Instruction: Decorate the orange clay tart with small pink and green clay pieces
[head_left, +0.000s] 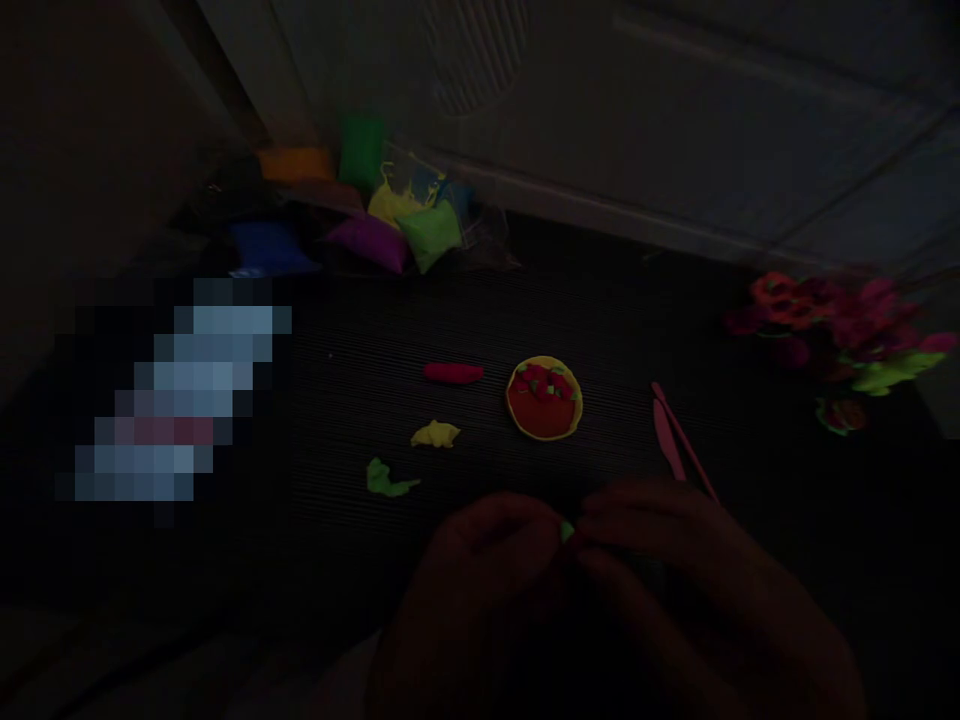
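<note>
The scene is very dark. My left hand (487, 545) and my right hand (660, 545) meet near the front edge of a dark table (337, 420), fingertips pinched together on a tiny green clay bit (567, 531). Just beyond them lies a round clay disc (544, 398) with a yellow rim, red centre and small red and green pieces on top. A red clay roll (453, 373), a yellow clay lump (435, 434) and a green clay scrap (387, 479) lie to the left of the disc.
Two pink modelling tools (677, 438) lie right of the disc. Bags of coloured clay (375, 220) are piled at the back left. A heap of pink, orange and green clay shapes (840, 335) sits at the right edge. A blurred-out patch covers the left.
</note>
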